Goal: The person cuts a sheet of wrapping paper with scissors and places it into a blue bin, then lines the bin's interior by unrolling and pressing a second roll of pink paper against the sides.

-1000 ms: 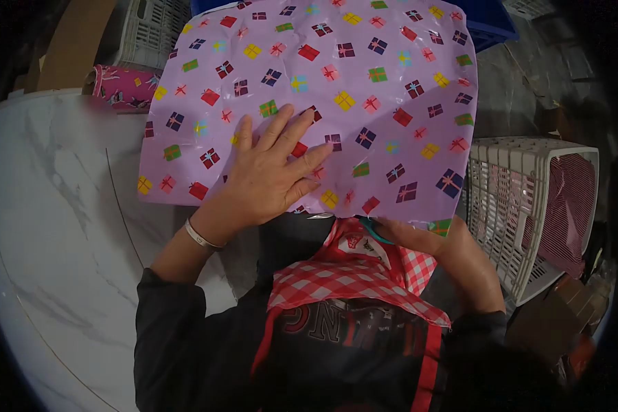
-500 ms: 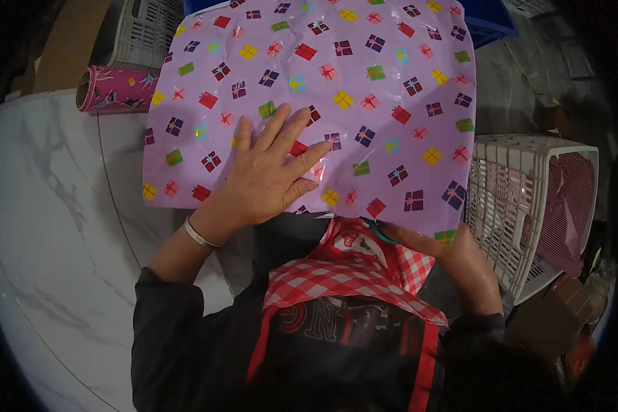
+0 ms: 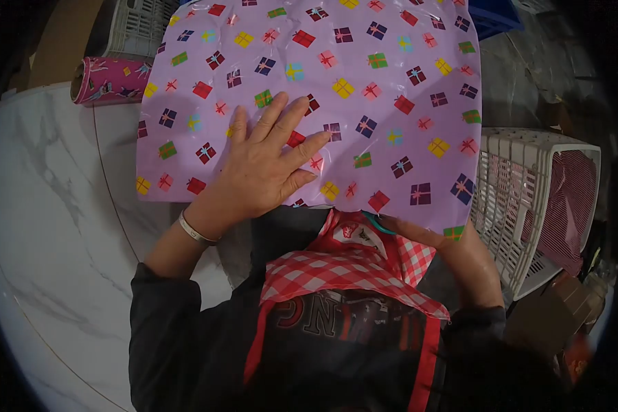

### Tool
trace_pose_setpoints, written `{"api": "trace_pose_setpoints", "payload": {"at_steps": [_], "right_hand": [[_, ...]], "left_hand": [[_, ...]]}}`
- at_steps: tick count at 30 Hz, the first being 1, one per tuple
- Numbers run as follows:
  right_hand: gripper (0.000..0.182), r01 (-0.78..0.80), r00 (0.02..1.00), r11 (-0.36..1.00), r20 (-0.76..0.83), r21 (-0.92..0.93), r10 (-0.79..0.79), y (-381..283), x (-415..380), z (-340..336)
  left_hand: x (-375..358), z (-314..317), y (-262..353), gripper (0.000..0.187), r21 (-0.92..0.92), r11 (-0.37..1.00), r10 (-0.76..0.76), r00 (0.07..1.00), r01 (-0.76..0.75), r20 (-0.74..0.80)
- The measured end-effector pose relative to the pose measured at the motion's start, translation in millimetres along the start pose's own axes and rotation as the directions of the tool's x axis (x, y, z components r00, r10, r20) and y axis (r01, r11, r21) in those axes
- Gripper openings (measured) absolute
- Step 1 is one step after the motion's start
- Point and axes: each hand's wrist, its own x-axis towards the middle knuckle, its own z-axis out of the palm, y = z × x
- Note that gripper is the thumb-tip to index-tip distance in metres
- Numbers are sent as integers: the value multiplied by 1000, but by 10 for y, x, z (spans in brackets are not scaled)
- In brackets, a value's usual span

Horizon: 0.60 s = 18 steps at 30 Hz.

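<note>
Purple sheet (image 3: 350, 151) shifted nearer crate (image 3: 505, 199) of striped material (image 3: 563, 213), left hand (image 3: 259, 168) spread flat, right hand (image 3: 415, 233) holding teal handle (image 3: 376, 223)

One lilac plastic sheet with a gift-box print (image 3: 350, 154); one pink patterned roll (image 3: 113, 80) at 10 o'clock. Two pale, slatted plastic crates are clear: one at 11 o'clock (image 3: 139, 31), one at 3 o'clock (image 3: 511, 199). One blue plastic bin (image 3: 491, 17) at 1 o'clock; one silver-coloured band bracelet (image 3: 193, 231); one curved teal handle (image 3: 378, 224); one red-and-white checked apron (image 3: 329, 275). The brown cardboard pieces (image 3: 549, 309) at 4 o'clock overlap too much to count.
</note>
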Motion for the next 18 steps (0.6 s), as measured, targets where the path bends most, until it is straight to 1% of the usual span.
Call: {"api": "trace_pose_setpoints", "payload": {"at_steps": [1,3,4,6,7,8,9,12,14,18], "right_hand": [[47,-19,998,1000,59,14,18,6,-25,27],[49,-38,992,999,119,26,35,28,-54,44],[48,-38,995,994,94,106,28,47,-63,47],[47,-36,997,982,70,185,23,37,-50,17],[46,21,1000,1000,7,15,-21,6,-11,-43],[45,66,996,985,-47,-160,-75,-14,10,-76],[45,66,996,985,-47,-160,-74,-15,10,-57],[46,84,996,995,0,-54,-85,-25,-16,62],[39,77,987,996,-142,44,-70,-36,-69,113],[43,48,992,993,-124,108,-34,-39,-100,118]], "left_hand": [[1,0,-1,48,-7,1000,3,1000,-3,-5],[0,0,-2,48,-14,1000,6,1000,-6,-11],[1,-1,1,48,-10,1000,3,1000,-3,-7],[1,4,6,48,-6,1000,1,1000,-1,-3],[0,8,7,48,-8,1000,1,1000,-1,-6],[-1,12,8,48,-10,1000,1,1000,-1,-10],[1,12,11,48,-11,1000,2,1000,-2,-10],[5,12,15,48,-17,1000,-2,1000,1,-18],[3,12,9,49,-12,1000,2,1000,-2,-14],[1,8,6,49,-11,1000,-4,1000,4,-13]]}}
